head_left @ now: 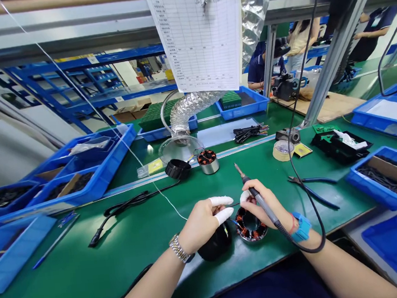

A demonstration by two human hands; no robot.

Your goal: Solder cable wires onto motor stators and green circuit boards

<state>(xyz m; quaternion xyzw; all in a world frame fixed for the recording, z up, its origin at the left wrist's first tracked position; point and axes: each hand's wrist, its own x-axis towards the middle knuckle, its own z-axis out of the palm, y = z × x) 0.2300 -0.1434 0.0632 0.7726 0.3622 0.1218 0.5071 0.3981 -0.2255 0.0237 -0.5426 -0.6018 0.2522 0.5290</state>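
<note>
We see the left hand (200, 223) with its grip pressed together, white covers on thumb and forefinger, and it seems to pinch one end of a short dark wire (236, 204). The right hand (275, 202) has a double duty: its grip is closed around the soldering iron (260, 200), while its thumb and forefinger meet at the other end of this wire. The wire is in the air, between the two hands, just above the wound ring (254, 236), which rests on the green surface (153, 265) beside a black round housing (215, 246). We think the main danger comes from this shared hold. The iron tip (237, 168) points up and away from the fingers, but if the right wrist turns in order to free the wire, the metal may swing near the left fingers or the wire cover; we cannot tell if it is hot. Also, the iron's cable (319, 249) makes a loop around the right forearm, so a quick reach could pull the handle. If the wire is stretched too strongly, we suppose a joint might break, or the ring might be dragged. Finally, the pale strand (172, 205) ends near the left wrist and could be caught by the watch (179, 248).
</note>
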